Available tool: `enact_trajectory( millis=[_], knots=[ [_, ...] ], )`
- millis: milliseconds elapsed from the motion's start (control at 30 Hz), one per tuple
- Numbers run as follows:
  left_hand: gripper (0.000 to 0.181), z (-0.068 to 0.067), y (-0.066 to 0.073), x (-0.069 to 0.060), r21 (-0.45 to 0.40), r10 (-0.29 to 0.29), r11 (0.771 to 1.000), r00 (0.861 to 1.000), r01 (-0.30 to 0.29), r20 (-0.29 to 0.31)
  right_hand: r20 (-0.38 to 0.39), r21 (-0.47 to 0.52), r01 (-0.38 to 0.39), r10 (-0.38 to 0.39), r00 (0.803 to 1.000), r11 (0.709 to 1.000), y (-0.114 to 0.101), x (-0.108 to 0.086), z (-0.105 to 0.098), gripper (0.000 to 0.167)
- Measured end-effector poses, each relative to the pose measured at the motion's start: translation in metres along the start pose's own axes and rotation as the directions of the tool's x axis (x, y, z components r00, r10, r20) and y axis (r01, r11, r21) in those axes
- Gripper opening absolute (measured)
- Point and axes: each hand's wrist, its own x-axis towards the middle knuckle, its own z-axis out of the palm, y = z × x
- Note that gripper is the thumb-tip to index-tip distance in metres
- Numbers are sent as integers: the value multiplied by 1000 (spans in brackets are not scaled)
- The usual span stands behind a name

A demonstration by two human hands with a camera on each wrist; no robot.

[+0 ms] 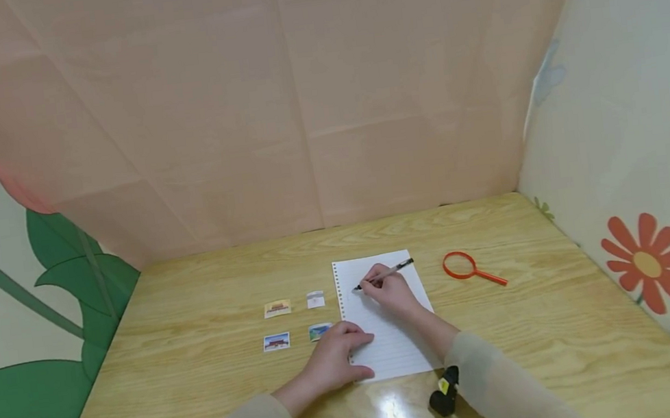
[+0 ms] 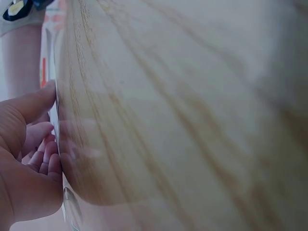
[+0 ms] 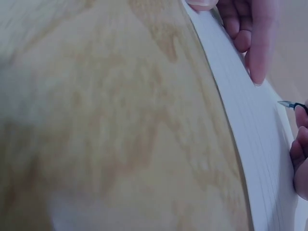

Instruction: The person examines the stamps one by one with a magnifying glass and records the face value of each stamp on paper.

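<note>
A sheet of lined, hole-punched paper [image 1: 392, 357] lies on the wooden table. My right hand [image 1: 395, 293] grips a pen [image 1: 402, 265] over the upper left part of the sheet, its tip pointing left. In the right wrist view the pen tip [image 3: 285, 103] shows close to the paper [image 3: 236, 101]; whether it touches, I cannot tell. With fingers relaxed and thumb spread, my left hand [image 1: 333, 357] rests on the sheet's lower left edge. Beside that hand is a small landscape picture [image 1: 319, 331], partly covered by it.
Left of the paper lie more small stamp-like pictures: a yellowish one [image 1: 277, 308], a pale one [image 1: 316, 299] and a blue-and-red one [image 1: 276, 342]. A red magnifying glass [image 1: 490, 278] is to the paper's right. Walls bound the table [image 1: 572, 333] at the back and sides.
</note>
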Motion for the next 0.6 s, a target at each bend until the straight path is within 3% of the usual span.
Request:
enact_trajectory(
  millis=[333, 600],
  knots=[
    [58, -1, 1, -1, -1, 19, 1000, 1000, -19, -8, -20, -46, 31, -32, 999, 998, 1, 0, 3, 6],
    [58, -1, 0, -1, 15, 18, 1000, 1000, -18, -3, 29, -67, 74, -72, 997, 995, -1, -2, 2, 7]
  ],
)
